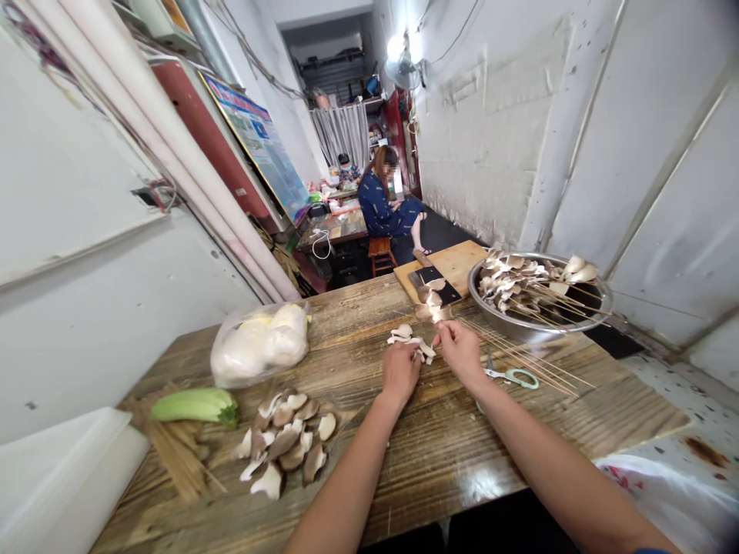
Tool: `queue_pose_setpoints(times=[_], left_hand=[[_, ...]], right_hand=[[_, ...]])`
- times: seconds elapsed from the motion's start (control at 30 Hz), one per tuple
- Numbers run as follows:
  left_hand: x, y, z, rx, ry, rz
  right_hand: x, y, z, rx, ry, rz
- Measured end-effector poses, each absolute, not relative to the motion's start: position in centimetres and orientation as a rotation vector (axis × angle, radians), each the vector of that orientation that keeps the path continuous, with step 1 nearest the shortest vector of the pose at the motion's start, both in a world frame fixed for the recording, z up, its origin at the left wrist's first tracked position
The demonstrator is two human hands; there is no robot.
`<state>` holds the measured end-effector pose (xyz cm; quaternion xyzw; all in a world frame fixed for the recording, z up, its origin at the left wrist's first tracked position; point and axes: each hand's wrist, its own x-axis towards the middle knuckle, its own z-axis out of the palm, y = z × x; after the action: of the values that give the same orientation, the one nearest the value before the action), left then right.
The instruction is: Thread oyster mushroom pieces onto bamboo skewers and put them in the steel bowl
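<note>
Your right hand (460,350) is pinching a row of mushrooms (430,309) before the chopping board (462,261); your left hand (402,371) is touching loose pieces (402,331) (its grip, I cannot tell) on the table (442,438); scissors (524,377) are lying nearby.

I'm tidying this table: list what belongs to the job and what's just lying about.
Seemingly for the job:
mushroom pile
mushroom pieces at the left hand
mushroom stick in the right hand
bare sticks
bowl

Seemingly lying about:
squash
bag
scissors
chopping board
knife
</note>
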<state>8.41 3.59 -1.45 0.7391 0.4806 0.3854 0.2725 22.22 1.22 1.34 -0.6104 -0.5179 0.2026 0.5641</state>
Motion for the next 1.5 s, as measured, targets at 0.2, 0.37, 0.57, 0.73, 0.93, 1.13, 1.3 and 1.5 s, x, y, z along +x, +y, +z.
queue_pose_setpoints(times=[0.2,0.37,0.57,0.73,0.93,1.13,1.3,1.5], left_hand=[[8.0,3.6,-0.1,2.106,1.270,0.967],[5.3,3.5,-0.3,1.789,1.270,1.228],[1.0,3.3,-1.1,0.746,1.054,1.449],[-0.7,3.3,-1.5,0.470,0.890,1.413],[-1.3,3.6,-1.6,0.369,0.844,1.429],[-1.5,3.6,-1.1,0.409,0.792,1.461],[-2.1,4.1,-1.7,0.470,0.979,1.509],[-2.8,4.2,-1.0,0.451,0.862,1.589]], right_hand=[[21.8,1.0,1.4,-1.457,-1.280,0.474],[21.6,1.0,1.2,-1.463,-1.302,0.490],[20.7,0.2,1.0,-1.409,-1.399,0.549],[19.6,-0.6,0.8,-1.355,-1.556,0.597],[18.9,-1.4,0.6,-1.336,-1.725,0.641],[18.4,-2.1,0.6,-1.285,-1.930,0.693],[18.1,-2.4,0.3,-1.277,-1.991,0.699],[18.2,-2.2,0.3,-1.306,-1.941,0.714]])
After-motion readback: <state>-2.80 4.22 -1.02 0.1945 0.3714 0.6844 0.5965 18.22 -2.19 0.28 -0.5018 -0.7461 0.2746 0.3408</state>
